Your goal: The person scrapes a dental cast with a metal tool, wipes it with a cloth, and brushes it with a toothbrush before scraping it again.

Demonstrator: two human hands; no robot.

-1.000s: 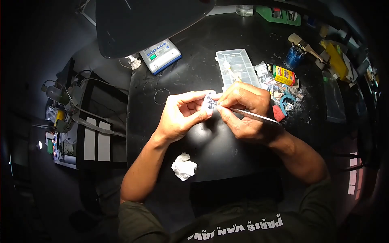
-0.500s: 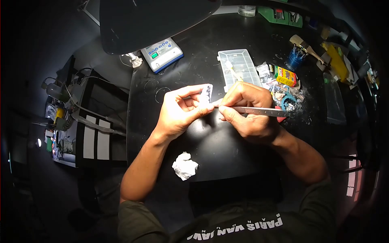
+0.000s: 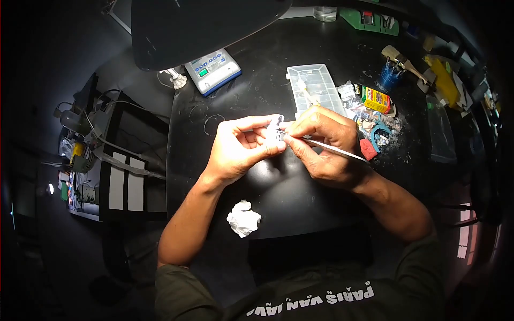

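Note:
Between the thumb and fingers of my left hand (image 3: 241,142) is a small whitish piece (image 3: 275,130), its details too small to tell. My right hand (image 3: 327,143) pinches a thin metal tool (image 3: 337,150) like a pen. The tool's tip touches or nearly touches the piece, and its back end points to the lower right. Both hands are close together above the black table (image 3: 278,214). Below them lies a crumpled white tissue (image 3: 243,219).
A clear compartment box (image 3: 316,85) lies behind my right hand. Right of it are a yellow-red box (image 3: 376,100), a red block (image 3: 368,149), a blue curved piece (image 3: 381,135) and a blue brush cup (image 3: 391,77). A white-blue device (image 3: 213,72) stands back left, beside a dark lamp shade (image 3: 203,32).
The tool has turned in my right hand, so it looks thinner and slants down to the right. The whitish piece is tilted differently in my left hand.

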